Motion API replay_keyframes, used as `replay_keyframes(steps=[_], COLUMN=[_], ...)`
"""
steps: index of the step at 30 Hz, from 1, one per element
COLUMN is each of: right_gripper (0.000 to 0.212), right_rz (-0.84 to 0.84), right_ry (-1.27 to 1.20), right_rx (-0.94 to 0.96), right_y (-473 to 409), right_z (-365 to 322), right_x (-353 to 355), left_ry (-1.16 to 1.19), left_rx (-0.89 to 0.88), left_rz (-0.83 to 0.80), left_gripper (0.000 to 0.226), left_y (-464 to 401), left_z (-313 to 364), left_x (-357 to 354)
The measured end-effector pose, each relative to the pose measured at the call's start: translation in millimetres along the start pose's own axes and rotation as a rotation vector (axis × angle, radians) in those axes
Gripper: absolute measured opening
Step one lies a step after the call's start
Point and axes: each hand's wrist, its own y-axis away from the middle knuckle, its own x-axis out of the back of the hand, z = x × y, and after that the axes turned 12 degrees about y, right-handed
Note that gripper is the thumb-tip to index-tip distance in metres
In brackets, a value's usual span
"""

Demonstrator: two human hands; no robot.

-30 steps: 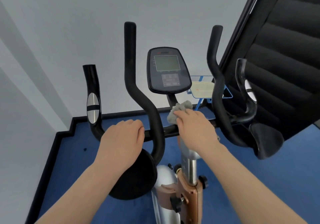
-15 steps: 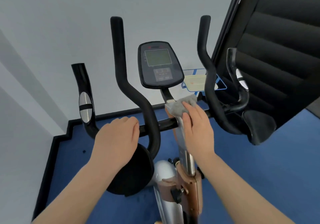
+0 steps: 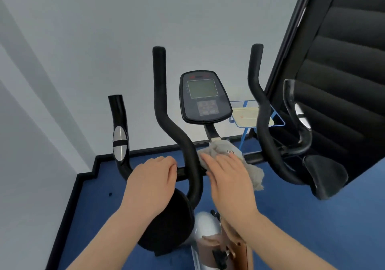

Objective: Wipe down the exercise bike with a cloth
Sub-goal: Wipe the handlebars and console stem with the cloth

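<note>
The exercise bike fills the middle of the head view, with black curved handlebars point(image 3: 166, 123) and a grey console point(image 3: 205, 97) on a stalk. My right hand point(image 3: 229, 178) lies flat with fingers spread on a crumpled grey cloth point(image 3: 253, 172), pressing it against the crossbar and stem just below the console. My left hand point(image 3: 153, 178) is curled over the black crossbar point(image 3: 255, 157) to the left of the inner handlebar. Below the hands are a black elbow pad point(image 3: 166, 228) and the silver and copper frame point(image 3: 229, 246).
A tall black padded machine point(image 3: 341, 65) leans close on the right. A small blue-framed stand point(image 3: 245, 115) with a pale pad sits behind the bike. White walls close the left and back. The floor point(image 3: 312, 217) is blue with a black skirting.
My right hand has slid left and flattened over the cloth on the crossbar, and the cloth now hangs out to the right of the hand. My left hand stays gripping the bar.
</note>
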Motion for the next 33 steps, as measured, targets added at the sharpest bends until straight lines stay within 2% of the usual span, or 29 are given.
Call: replay_keyframes(steps=[2, 3, 5, 7, 8, 10, 12, 15, 18, 21, 24, 26, 29, 33], right_gripper=[0.037, 0.035, 0.031, 0.03, 0.031, 0.035, 0.043, 0.049, 0.048, 0.046, 0.051, 0.051, 0.05, 0.053], right_rz=[-0.054, -0.112, -0.166, -0.149, -0.135, -0.175, -0.211, -0.142, -0.153, -0.186, -0.104, -0.105, -0.203, -0.168], right_ry=[-0.033, -0.089, -0.298, -0.509, -0.588, -0.692, -0.621, -0.446, -0.443, -0.538, -0.381, -0.365, -0.418, -0.353], right_rx=[0.096, 0.057, -0.18, -0.329, -0.326, -0.26, -0.179, -0.093, -0.064, -0.117, 0.003, 0.075, -0.013, 0.024], right_y=[-8.0, -19.2, -49.4, -76.6, -86.0, -88.3, -68.1, -35.5, -64.0, -84.4, -50.4, -48.3, -93.4, -79.9], right_z=[13.5, 18.2, 20.4, 12.7, 3.4, -21.1, -42.3, -46.0, -38.5, -45.7, -45.4, -39.7, -43.2, -46.6], right_x=[6.8, 10.2, 17.1, 17.2, 16.0, 9.7, -4.3, -12.1, -15.3, -17.0, -15.8, -17.1, -19.4, -16.2], left_ry=[-0.007, 0.001, 0.069, 0.268, 0.352, 0.362, 0.357, 0.407, 0.439, 0.326, 0.384, 0.411, 0.404, 0.428], left_rx=[-0.016, -0.014, -0.003, 0.076, 0.118, 0.146, 0.181, 0.209, 0.223, 0.218, 0.224, 0.215, 0.205, 0.188], left_rz=[0.014, 0.025, 0.035, 0.057, 0.086, 0.14, 0.169, 0.144, 0.15, 0.116, 0.119, 0.135, 0.14, 0.138], left_gripper=[0.03, 0.03, 0.028, 0.024, 0.022, 0.021, 0.021, 0.019, 0.02, 0.019, 0.019, 0.018, 0.018, 0.019], left_y=[-0.1, -0.1, -0.9, -4.9, -8.5, -16.2, -20.3, -15.6, -12.5, -14.4, -12.9, -12.6, -15.1, -14.6], left_z=[-0.7, -0.7, -1.9, -3.7, -5.9, -11.9, -17.8, -23.1, -27.0, -27.6, -27.9, -28.5, -29.1, -27.9], left_x=[-0.6, -1.5, -2.2, 2.1, 5.3, 10.6, 10.9, 1.9, -3.7, -5.4, -5.3, -4.9, -5.8, -3.9])
